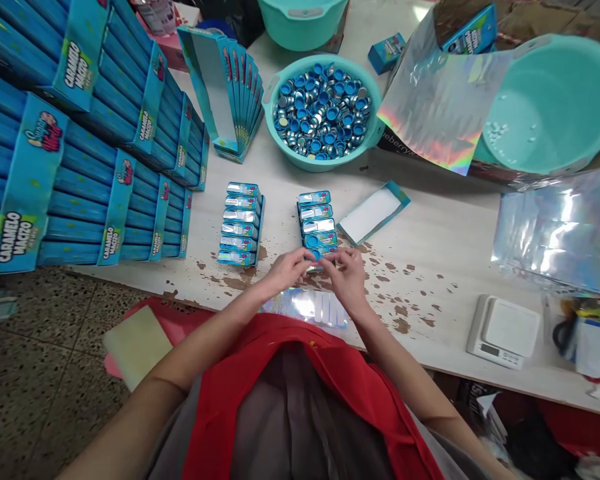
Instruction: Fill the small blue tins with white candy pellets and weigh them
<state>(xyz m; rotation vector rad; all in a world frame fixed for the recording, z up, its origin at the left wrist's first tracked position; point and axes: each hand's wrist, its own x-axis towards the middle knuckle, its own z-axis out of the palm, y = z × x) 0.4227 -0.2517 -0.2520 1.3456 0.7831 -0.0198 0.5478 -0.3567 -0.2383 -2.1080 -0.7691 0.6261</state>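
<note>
Blue tins sat in the near row (316,227) on the tabletop (445,233), where the left hand (291,268) and right hand (347,275) together pinched its front tin (320,255), apparently to square it against the others.

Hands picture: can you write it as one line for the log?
left hand: grip on blue tin | right hand: grip on same tin | tin row beside | bowl of caps behind

Teal basin (375,127) of blue-and-silver caps (323,110), blue boxes (80,167), iridescent foil sheet (440,100)
</note>
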